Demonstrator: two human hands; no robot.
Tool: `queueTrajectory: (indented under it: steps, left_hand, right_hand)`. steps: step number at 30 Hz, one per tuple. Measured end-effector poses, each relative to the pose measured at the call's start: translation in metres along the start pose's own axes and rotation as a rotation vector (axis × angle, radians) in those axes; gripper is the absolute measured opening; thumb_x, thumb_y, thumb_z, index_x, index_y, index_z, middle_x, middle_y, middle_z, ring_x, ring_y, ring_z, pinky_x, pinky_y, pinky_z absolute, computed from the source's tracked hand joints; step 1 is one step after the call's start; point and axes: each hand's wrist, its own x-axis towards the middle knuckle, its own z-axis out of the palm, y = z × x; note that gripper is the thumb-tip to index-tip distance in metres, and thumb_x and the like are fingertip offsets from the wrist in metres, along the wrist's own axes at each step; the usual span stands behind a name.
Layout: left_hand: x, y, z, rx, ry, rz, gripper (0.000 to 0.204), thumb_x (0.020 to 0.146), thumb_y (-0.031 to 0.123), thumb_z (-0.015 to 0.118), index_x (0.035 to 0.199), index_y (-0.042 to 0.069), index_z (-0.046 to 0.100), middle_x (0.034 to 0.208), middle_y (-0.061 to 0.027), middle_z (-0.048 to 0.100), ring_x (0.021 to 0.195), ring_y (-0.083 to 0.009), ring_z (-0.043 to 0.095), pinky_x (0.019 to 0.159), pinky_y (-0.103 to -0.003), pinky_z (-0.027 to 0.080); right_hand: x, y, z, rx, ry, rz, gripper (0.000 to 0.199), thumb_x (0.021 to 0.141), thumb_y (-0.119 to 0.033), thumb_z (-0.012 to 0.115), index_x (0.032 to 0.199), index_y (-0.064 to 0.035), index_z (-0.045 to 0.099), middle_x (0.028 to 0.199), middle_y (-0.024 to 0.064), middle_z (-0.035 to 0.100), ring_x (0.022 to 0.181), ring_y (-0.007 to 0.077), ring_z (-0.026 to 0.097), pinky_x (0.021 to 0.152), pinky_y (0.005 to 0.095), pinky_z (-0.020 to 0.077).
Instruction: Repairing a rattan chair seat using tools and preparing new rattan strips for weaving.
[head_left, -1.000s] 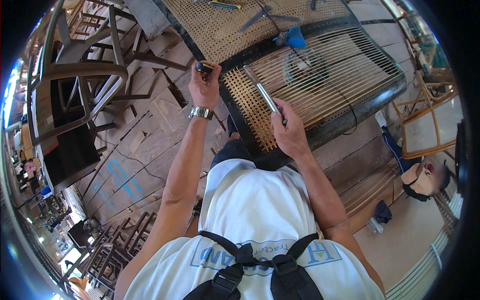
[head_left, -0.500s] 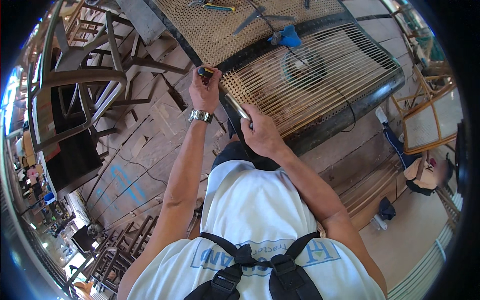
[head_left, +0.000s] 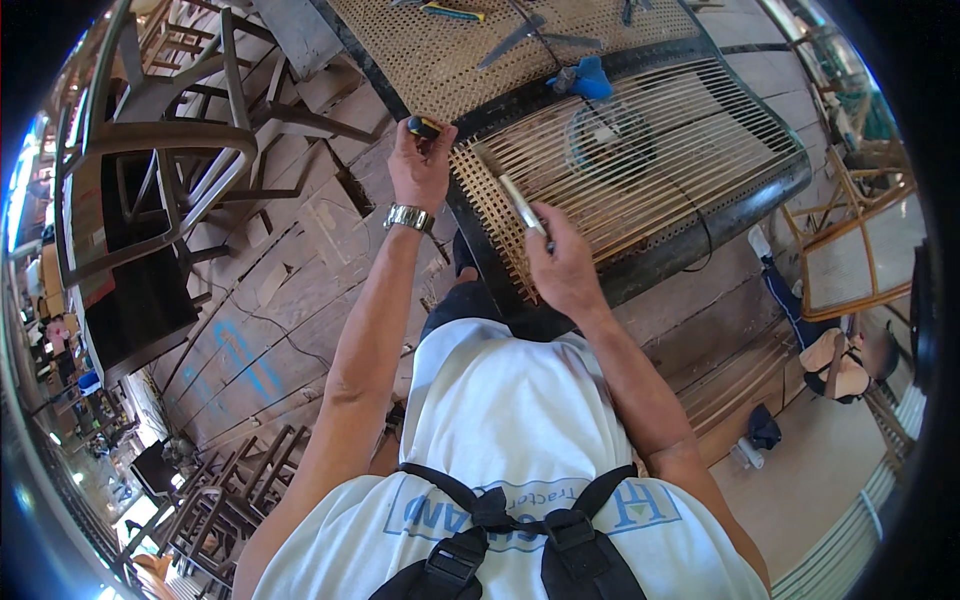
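A black frame strung with pale cane strips lies in front of me, beside a finished woven cane panel. My left hand, with a metal wristwatch, grips a black-and-yellow tool handle at the frame's near-left corner. My right hand holds a thin pale strip or blade over the near edge of the cane strips.
A blue-handled tool, scissors and other hand tools lie on the panels. Wooden chairs stand at the left on a plank floor. Another person sits low at the right, near a chair frame.
My right hand drew back toward the frame's near edge, then moved slightly right again with the strip. My left hand stayed at the corner.
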Motion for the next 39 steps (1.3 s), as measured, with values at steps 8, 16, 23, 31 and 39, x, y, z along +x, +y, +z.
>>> queueTrajectory:
  steps: [8, 16, 23, 31, 39]
  left_hand:
    - [0.000, -0.008, 0.001, -0.066, -0.041, 0.034, 0.022, 0.091, 0.009, 0.076, 0.105, 0.007, 0.059, 0.093, -0.0025, 0.072, 0.084, -0.0083, 0.066, 0.077, -0.025, 0.054]
    - [-0.006, -0.017, -0.003, -0.090, -0.053, 0.019, 0.023, 0.091, 0.010, 0.077, 0.105, 0.006, 0.060, 0.092, -0.0014, 0.071, 0.084, -0.0072, 0.065, 0.078, -0.025, 0.053]
    - [-0.004, -0.001, 0.003, 0.004, -0.022, -0.030, 0.022, 0.090, 0.012, 0.078, 0.103, 0.006, 0.061, 0.089, -0.0007, 0.071, 0.080, -0.0077, 0.064, 0.074, -0.025, 0.052]
    - [0.004, -0.003, 0.008, 0.107, -0.105, -0.046, 0.024, 0.091, 0.014, 0.077, 0.107, 0.007, 0.060, 0.097, -0.0010, 0.072, 0.084, -0.0090, 0.065, 0.076, -0.027, 0.053]
    - [0.000, 0.004, 0.015, 0.196, -0.140, -0.019, 0.020, 0.092, 0.011, 0.076, 0.104, 0.007, 0.061, 0.095, -0.0008, 0.072, 0.083, -0.0092, 0.065, 0.077, -0.027, 0.053]
  right_hand:
    - [0.010, 0.019, -0.019, 0.065, 0.005, 0.044, 0.031, 0.101, -0.012, 0.055, 0.129, 0.0007, 0.057, 0.085, 0.0018, 0.059, 0.072, 0.0077, 0.055, 0.062, 0.0253, 0.0461]
    - [0.007, 0.021, -0.027, 0.042, 0.025, 0.106, 0.041, 0.098, -0.022, 0.054, 0.129, 0.0036, 0.057, 0.107, 0.0213, 0.069, 0.096, 0.0323, 0.067, 0.088, 0.0405, 0.0522]
    - [0.008, 0.021, -0.026, 0.058, 0.042, 0.128, 0.040, 0.098, -0.022, 0.055, 0.129, 0.0041, 0.057, 0.105, 0.0194, 0.068, 0.094, 0.0285, 0.067, 0.086, 0.0400, 0.0524]
    - [0.008, 0.014, -0.021, -0.024, -0.036, 0.056, 0.035, 0.098, -0.018, 0.056, 0.127, 0.0016, 0.058, 0.096, 0.0157, 0.068, 0.082, 0.0233, 0.066, 0.075, 0.0372, 0.0528]
    - [0.024, 0.005, -0.001, -0.139, -0.232, -0.103, 0.029, 0.097, -0.015, 0.056, 0.122, -0.0003, 0.059, 0.090, 0.0235, 0.067, 0.079, 0.0340, 0.068, 0.072, 0.0397, 0.0526]
